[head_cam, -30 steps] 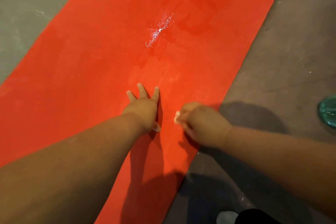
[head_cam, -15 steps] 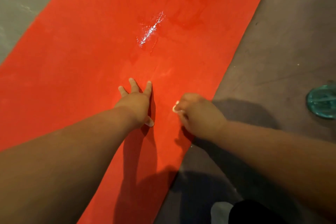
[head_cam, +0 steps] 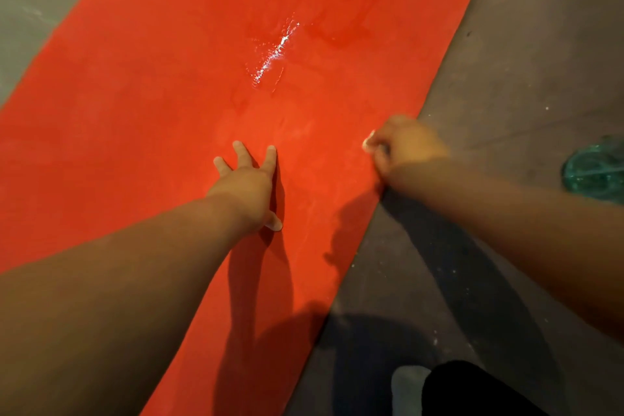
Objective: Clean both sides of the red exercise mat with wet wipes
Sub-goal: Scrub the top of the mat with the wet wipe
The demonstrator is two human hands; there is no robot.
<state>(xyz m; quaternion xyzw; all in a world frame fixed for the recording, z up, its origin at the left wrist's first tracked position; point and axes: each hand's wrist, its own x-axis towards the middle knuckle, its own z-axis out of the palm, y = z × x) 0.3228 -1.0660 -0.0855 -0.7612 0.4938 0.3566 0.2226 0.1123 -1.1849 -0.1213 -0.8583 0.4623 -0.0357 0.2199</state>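
Note:
The red exercise mat (head_cam: pixel 169 94) lies flat on the floor and runs diagonally from the lower left to the upper right. A wet glossy streak shines on it near the top middle. My left hand (head_cam: pixel 248 184) presses flat on the mat with its fingers spread. My right hand (head_cam: pixel 407 149) sits at the mat's right edge, fingers curled round a small white wet wipe (head_cam: pixel 368 144); only a corner of the wipe shows.
Grey concrete floor (head_cam: pixel 506 78) lies on both sides of the mat. A teal sandal (head_cam: pixel 596 170) rests on the floor at the right edge of view. A dark trouser leg and a light sock (head_cam: pixel 407 388) show at the bottom right.
My right hand with the wipe has slid rightward from beside my left hand to the mat's right edge. My left hand has stayed pressed on the mat.

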